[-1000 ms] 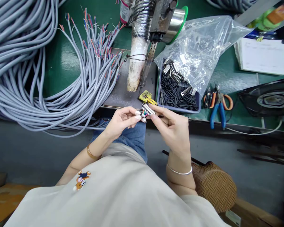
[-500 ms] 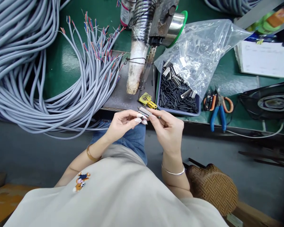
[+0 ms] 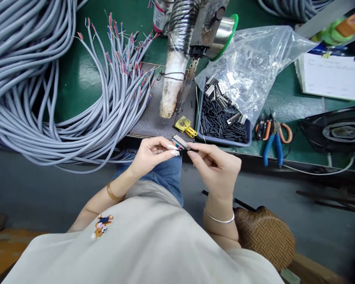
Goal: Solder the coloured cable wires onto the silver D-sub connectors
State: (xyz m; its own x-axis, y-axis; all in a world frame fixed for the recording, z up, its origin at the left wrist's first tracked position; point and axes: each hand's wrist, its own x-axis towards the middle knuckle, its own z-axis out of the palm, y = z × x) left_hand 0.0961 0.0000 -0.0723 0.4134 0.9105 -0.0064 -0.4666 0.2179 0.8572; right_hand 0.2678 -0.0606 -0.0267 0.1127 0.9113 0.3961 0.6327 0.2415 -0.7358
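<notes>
A silver multi-pin connector [image 3: 180, 141] with small coloured wires at its lower side is held over the table's front edge. My left hand [image 3: 150, 155] pinches it at the wires with thumb and fingers. At its right end, the thumb and index finger of my right hand [image 3: 217, 167] are closed at the connector; whether they also hold something small is hidden. Just beyond lies a yellow cutter [image 3: 186, 127]. To the right, a blue tray [image 3: 225, 141] holds black tubes [image 3: 215, 122] and more connectors [image 3: 215, 92], partly under a clear bag [image 3: 254, 59].
Grey cables [image 3: 106, 114] with stripped coloured ends cover the left side. A soldering-type stand [image 3: 201, 35], a wrapped duct [image 3: 173, 83] and a wire spool [image 3: 223, 37] stand ahead. Pliers [image 3: 273, 142], papers [image 3: 331, 75] and a black fan-like object [image 3: 337, 128] are right.
My right hand has moved a little right and its fingers have shifted to the connector's right end. The connector has tilted, so its coloured wires show more. The view has shifted slightly.
</notes>
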